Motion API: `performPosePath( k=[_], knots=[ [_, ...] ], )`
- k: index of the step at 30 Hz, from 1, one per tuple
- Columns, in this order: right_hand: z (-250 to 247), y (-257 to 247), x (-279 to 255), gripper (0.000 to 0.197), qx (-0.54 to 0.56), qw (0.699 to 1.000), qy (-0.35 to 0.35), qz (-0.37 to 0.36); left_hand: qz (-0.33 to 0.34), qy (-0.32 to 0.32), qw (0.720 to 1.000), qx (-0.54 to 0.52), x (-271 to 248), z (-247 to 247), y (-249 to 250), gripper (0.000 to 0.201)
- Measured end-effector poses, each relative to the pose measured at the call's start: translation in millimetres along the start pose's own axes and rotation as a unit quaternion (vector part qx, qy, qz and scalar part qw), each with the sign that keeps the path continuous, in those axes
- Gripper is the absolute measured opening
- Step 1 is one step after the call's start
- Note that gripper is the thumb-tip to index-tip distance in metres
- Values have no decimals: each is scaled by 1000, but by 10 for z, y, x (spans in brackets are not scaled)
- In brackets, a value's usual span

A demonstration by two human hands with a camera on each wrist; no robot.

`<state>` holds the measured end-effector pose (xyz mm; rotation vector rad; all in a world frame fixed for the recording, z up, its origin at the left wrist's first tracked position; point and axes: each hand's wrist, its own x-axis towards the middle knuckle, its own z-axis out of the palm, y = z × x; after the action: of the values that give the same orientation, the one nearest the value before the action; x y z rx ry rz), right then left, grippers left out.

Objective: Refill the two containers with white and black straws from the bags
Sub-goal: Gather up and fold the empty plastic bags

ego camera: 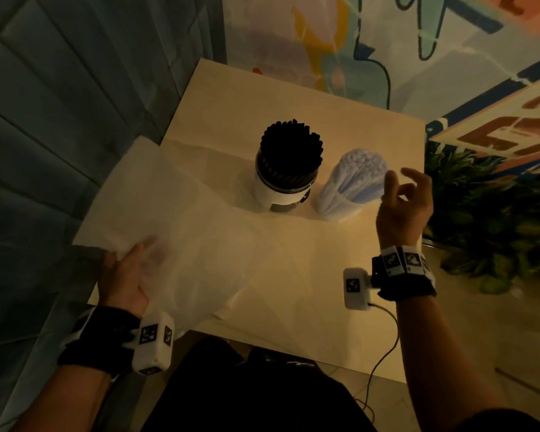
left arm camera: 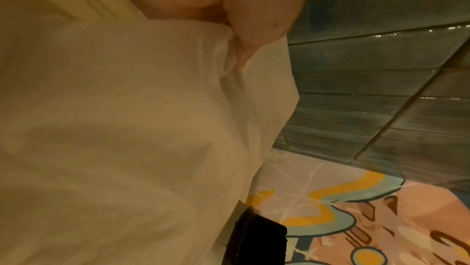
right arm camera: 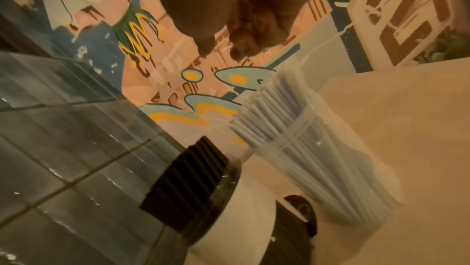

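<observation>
Two containers stand at the middle of the light table [ego camera: 349, 332]. The left one, a white-labelled container [ego camera: 281, 188], is packed with black straws [ego camera: 290, 148]. The clear container [ego camera: 346, 194] to its right holds white straws [ego camera: 363, 162]. At the table's left lies a big translucent plastic bag [ego camera: 175, 226], flat and limp. My left hand [ego camera: 144, 260] pinches its near left edge; in the left wrist view the thumb [left arm camera: 257, 34] presses into the bag [left arm camera: 127, 128]. Just right of the white straws my right hand [ego camera: 402, 185] hovers with loosely curled fingers and holds nothing.
A tiled wall [ego camera: 60, 120] runs along the left and a painted wall [ego camera: 387, 42] stands behind the table. Green plants [ego camera: 487, 213] sit close to the table's right edge. A cable [ego camera: 384, 353] hangs from my right wrist over the near edge.
</observation>
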<state>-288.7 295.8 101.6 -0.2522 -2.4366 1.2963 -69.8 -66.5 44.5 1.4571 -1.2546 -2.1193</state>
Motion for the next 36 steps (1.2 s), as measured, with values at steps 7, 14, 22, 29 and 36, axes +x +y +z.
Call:
performPosePath(
  k=[7,14,22,29,36],
  knots=[
    [462,-576,-1072,26,40,952,-289,-90,70,-96,992,52,-211,176,116,40],
    [729,-1633,-967,42,83,907,-228,-344,230,-216,906,283,-334,124,356,35],
    [1064,-1802,-890,21,4,811,-515,-276,259,-278,838,392,-489,-11,546,36],
    [957,-1756,-775,16,112,876,-422,-204,108,-271,848,442,-474,-445,640,59],
    [922,-1740,-570,22,78,889,-318,-320,115,-234,884,387,-470,-755,549,61]
  ],
)
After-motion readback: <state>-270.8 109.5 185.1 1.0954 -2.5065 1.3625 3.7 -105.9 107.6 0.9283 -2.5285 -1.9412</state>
